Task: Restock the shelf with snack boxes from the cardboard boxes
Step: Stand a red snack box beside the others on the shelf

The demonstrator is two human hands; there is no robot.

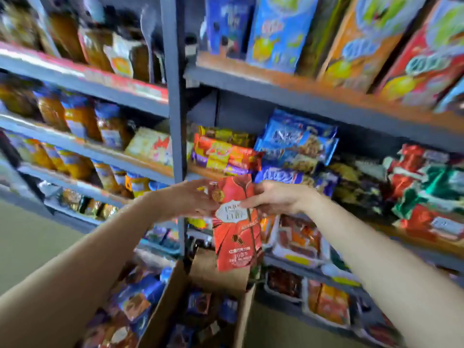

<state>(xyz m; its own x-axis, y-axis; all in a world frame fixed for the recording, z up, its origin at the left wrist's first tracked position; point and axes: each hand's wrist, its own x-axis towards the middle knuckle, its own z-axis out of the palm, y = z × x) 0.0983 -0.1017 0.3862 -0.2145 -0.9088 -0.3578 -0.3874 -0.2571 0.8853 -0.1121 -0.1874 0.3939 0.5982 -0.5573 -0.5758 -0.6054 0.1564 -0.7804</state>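
While the grey shelf (175,101) fills our view with stacked snack packets, an open cardboard box (200,292) sits below it with more packets inside. Between them we hold a red snack box (236,222) upright, its long axis nearly vertical, top end toward the shelf, bottom end over the cardboard box. Our right hand (273,198) pinches its right edge near the top. Our left hand (185,197) touches its left edge; motion blur hides how those fingers lie.
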